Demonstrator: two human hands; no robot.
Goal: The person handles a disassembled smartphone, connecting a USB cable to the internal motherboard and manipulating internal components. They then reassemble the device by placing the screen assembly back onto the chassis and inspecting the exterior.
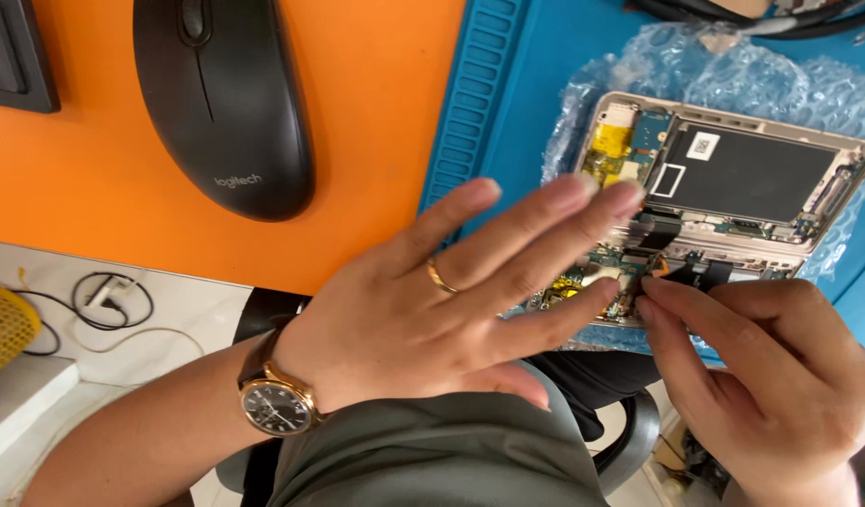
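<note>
The opened smartphone [733, 188], back cover off, was laid on bubble wrap [658, 66] on the blue repair mat [508, 94], near the mat's left ribbed edge and reaching to the desk's front edge. A black battery [742, 174] and the circuit boards with yellow tape patches [609, 145] were exposed inside the pale gold frame.

The left hand [442, 300] was spread flat, fingers extended and slightly fanned, nothing gripped. Its fingertips [620, 197] were rested on the phone's left end, over the board area. A gold ring [440, 277] was worn on one finger, and a gold-cased wristwatch with a dark dial [275, 406] on the wrist.

The right hand [780, 376] was curled at the phone's near edge, thumb and forefinger pinched together at a small black flex connector [681, 270] by the lower board. Whether the part was actually clamped or only touched could not be told; the contact point was hidden by the fingertips.

The orange desk surface [376, 113] was seen left of the mat, with a black computer mouse [221, 103] placed on it, well apart from the phone. A dark keyboard corner [15, 56] was seen at the far-left edge. Black cables [733, 14] were laid along the mat's far edge. Below the desk edge, a white floor with a coiled cable [113, 300] and grey clothing [432, 451] were visible.
</note>
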